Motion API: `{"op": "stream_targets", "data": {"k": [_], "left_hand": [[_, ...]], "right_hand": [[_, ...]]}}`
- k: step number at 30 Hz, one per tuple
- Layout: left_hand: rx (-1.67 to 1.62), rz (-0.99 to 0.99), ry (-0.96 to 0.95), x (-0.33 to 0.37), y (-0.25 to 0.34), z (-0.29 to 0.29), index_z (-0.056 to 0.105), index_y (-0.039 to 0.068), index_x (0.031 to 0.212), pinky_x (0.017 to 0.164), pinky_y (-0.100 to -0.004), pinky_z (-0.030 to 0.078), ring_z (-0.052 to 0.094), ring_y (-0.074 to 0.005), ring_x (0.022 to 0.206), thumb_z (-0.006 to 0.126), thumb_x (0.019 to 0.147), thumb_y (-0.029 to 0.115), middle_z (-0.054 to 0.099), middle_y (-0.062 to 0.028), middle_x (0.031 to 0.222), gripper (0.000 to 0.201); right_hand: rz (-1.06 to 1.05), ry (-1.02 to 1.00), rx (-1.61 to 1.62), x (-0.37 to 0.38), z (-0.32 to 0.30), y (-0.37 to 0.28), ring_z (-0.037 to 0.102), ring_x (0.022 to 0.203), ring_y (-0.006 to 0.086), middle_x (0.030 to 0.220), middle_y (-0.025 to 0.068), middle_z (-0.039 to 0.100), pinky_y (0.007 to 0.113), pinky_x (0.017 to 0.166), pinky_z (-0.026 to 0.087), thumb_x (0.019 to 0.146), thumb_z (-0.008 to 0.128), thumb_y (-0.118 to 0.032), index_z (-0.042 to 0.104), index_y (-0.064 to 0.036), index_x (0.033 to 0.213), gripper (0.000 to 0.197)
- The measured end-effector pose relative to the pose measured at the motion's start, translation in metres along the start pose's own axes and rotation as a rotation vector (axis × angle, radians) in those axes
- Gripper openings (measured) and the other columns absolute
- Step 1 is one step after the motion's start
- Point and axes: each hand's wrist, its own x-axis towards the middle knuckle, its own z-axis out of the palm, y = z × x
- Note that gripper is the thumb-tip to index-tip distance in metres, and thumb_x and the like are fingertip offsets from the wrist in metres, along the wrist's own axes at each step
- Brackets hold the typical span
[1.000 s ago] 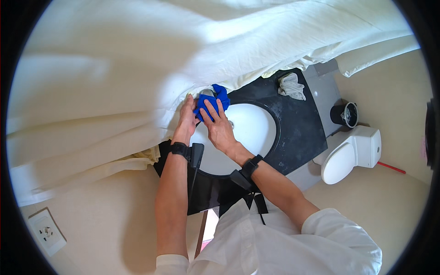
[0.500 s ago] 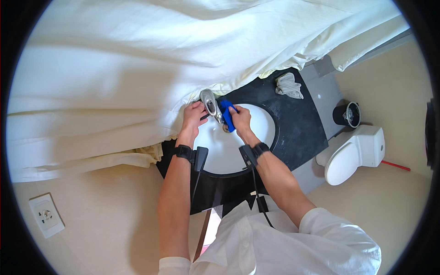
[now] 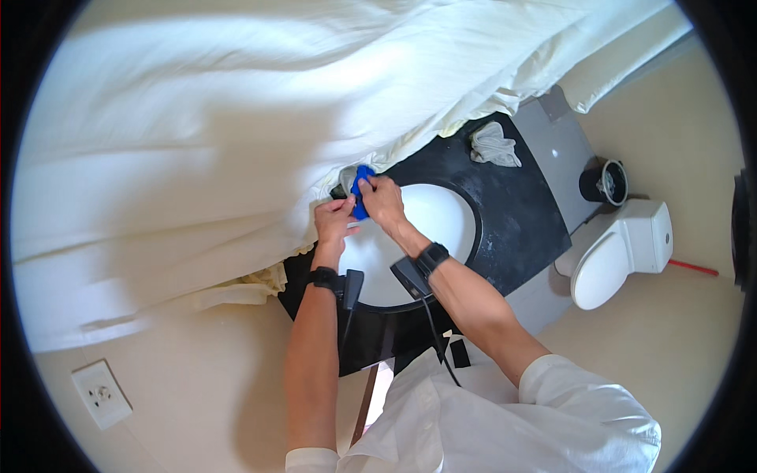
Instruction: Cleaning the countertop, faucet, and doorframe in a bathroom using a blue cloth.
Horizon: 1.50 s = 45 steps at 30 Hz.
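A blue cloth [image 3: 360,211] is pinched in my right hand [image 3: 384,202], over the far left rim of the white sink basin [image 3: 438,217]. It lies against the silver faucet [image 3: 348,178], most of which the cloth and my hand cover. Beside it, to the left, is my left hand [image 3: 334,221], its thumb and fingers apart and its fingertips close to the cloth's lower edge. Whether those fingertips touch the cloth cannot be made out. Each wrist wears a black strap with a small device and a cable.
White curtain [image 3: 236,158] folds hang along the black countertop's [image 3: 516,225] far edge. A crumpled grey cloth [image 3: 494,145] rests on the countertop. To the right stand a black trash bin [image 3: 593,186] and a white toilet [image 3: 607,268]. A wall socket [image 3: 102,395] is at lower left.
My right hand has moved left with the blue cloth, from the faucet's right side onto the faucet. My left hand has come down and away from beside the faucet's base.
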Motion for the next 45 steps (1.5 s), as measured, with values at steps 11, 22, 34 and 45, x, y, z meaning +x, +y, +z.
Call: {"op": "stream_targets", "data": {"k": [11,22,34,45], "left_hand": [[0.08,-0.057,0.087,-0.004,0.009,0.012,0.059,0.013,0.075,0.043,-0.0228,0.04,0.051,-0.0062,0.055,0.068,0.089,0.022,0.057,0.0033,0.066,0.019],[0.095,-0.006,0.127,-0.012,0.018,0.014,0.064,0.007,0.097,0.052,-0.0273,0.048,0.062,-0.0124,0.072,0.077,0.081,0.029,0.064,-0.0002,0.084,0.03],[0.518,0.271,0.527,0.045,0.031,0.052,0.064,-0.003,0.112,0.077,-0.0384,0.051,0.065,-0.0264,0.087,0.044,0.098,0.037,0.068,-0.0173,0.092,0.047],[0.621,0.344,0.556,0.042,0.027,0.067,0.062,-0.007,0.115,0.085,-0.0374,0.047,0.063,-0.0285,0.093,0.041,0.098,0.033,0.067,-0.0198,0.105,0.048]], "right_hand": [[0.519,-0.581,0.429,0.048,-0.024,0.002,0.055,0.095,0.0249,0.105,0.0071,0.06,0.043,0.06,0.048,0.091,0.061,-0.037,0.058,-0.0132,0.115,0.035],[-0.108,-0.398,-0.042,-0.05,-0.041,0.047,0.066,0.071,0.0354,0.071,0.0219,0.064,0.043,0.068,0.05,0.084,0.068,-0.024,0.068,0.001,0.085,0.025],[-0.115,0.068,0.308,0.023,-0.045,0.071,0.063,0.08,0.0365,0.088,0.0198,0.065,0.042,0.077,0.05,0.077,0.072,-0.013,0.066,-0.0003,0.101,0.028],[-0.366,-0.005,0.122,0.072,0.003,0.056,0.064,0.08,0.0378,0.094,0.0226,0.057,0.045,0.072,0.053,0.077,0.062,-0.003,0.071,-0.0011,0.092,0.018]]}}
